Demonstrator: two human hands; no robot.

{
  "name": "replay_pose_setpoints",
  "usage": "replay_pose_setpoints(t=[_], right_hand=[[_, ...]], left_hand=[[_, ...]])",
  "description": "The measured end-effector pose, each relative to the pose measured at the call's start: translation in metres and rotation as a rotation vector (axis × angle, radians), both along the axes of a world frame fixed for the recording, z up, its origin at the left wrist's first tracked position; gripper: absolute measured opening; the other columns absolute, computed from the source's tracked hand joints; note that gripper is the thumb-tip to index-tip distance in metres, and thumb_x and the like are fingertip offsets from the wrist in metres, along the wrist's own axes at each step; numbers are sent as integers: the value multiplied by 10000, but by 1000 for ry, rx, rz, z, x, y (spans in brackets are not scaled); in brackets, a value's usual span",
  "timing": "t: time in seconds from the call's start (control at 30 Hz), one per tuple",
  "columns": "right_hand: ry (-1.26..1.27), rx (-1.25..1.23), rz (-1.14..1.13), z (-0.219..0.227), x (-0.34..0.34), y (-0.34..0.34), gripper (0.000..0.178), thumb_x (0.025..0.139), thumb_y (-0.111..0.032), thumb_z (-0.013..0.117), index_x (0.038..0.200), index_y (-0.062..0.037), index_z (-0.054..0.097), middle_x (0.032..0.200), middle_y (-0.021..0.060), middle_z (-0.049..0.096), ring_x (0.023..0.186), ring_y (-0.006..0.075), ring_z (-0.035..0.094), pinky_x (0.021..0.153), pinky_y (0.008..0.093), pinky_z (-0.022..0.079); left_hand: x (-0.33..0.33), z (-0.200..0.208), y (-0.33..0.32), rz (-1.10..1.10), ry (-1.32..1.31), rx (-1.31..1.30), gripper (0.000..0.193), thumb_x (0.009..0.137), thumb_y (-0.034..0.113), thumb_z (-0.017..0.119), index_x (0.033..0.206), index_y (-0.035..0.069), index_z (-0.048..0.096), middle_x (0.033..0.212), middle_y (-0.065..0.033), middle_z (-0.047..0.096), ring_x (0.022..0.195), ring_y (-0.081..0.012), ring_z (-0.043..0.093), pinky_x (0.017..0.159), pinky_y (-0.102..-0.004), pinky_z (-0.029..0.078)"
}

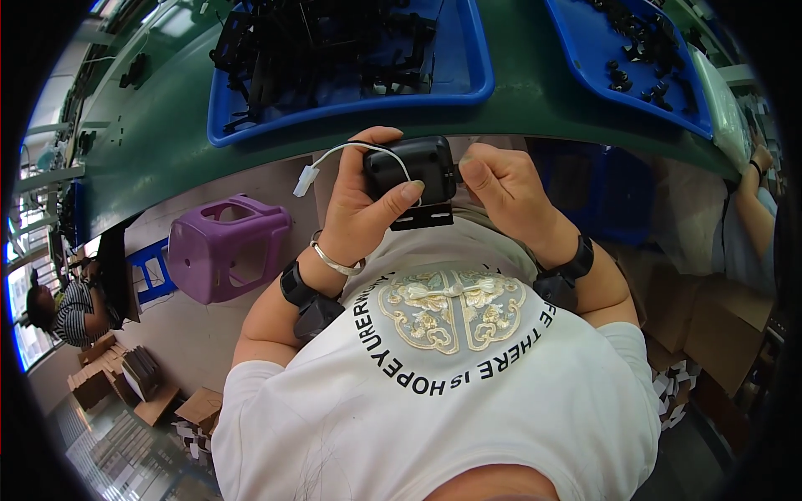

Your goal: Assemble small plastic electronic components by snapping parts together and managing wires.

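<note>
My left hand is closed around a black rounded plastic housing, the thumb pressed on its face and the fingers behind it. A slotted black metal bracket sticks out at the housing's near edge. From the housing a thin white cable loops over my left hand to a white plug connector, which hangs free. At the housing's right side, my right hand is pinched, thumb against curled fingers. A small dark part shows between the fingertips and the housing; its kind cannot be made out.
A blue tray of black brackets rests on the green table. Another blue tray at right holds small black parts. A purple stool stands at left, cardboard boxes at right. Another person's arm reaches the table's right side.
</note>
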State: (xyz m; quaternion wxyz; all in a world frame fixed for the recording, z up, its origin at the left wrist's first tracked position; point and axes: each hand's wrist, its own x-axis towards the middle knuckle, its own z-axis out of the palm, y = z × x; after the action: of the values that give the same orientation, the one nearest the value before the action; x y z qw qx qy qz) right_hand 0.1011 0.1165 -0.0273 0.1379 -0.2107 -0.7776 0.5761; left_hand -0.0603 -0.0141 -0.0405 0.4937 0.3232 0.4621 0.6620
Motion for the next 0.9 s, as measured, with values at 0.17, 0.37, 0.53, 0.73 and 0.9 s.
replay_pose_setpoints(t=[0.17, 0.37, 0.53, 0.73, 0.9], right_hand=[[206, 76, -76, 0, -5, -8, 288, 926, -292, 514, 929, -6, 547, 694, 21, 536, 632, 71, 471, 558, 191, 370], [49, 184, 39, -2, 0, 3, 234, 907, -246, 553, 959, -18, 537, 722, 20, 537, 652, 82, 490, 591, 205, 401], [185, 164, -26, -5, -3, 2, 204, 899, -214, 564, 927, -13, 545, 719, 38, 531, 631, 103, 484, 576, 232, 409], [353, 142, -109, -5, -8, -3, 210, 914, -223, 538, 893, -14, 548, 695, 58, 526, 606, 120, 473, 552, 245, 399], [7, 279, 42, -6, -3, 5, 155, 898, -151, 556, 972, -18, 524, 760, 65, 559, 662, 125, 522, 605, 233, 429]], left_hand=[[0, -1, 3, 42, -107, 8, 498, 822, 53, 640, 1231, 97, 359, 1040, -55, 549, 897, -101, 550, 774, -232, 483], [3, 0, 4, 36, -91, -2, 492, 823, 47, 636, 1228, 94, 362, 1044, -58, 550, 909, -106, 550, 784, -240, 480], [0, -2, 5, 23, -111, -33, 491, 821, 43, 637, 1226, 92, 364, 1049, -60, 553, 917, -110, 551, 789, -243, 476], [2, -2, 5, 49, -120, -10, 483, 819, 39, 637, 1219, 91, 371, 1045, -57, 554, 917, -109, 551, 789, -241, 474], [3, -2, 6, 51, -109, -11, 476, 820, 39, 637, 1214, 91, 376, 1042, -55, 554, 918, -111, 551, 795, -243, 472]])
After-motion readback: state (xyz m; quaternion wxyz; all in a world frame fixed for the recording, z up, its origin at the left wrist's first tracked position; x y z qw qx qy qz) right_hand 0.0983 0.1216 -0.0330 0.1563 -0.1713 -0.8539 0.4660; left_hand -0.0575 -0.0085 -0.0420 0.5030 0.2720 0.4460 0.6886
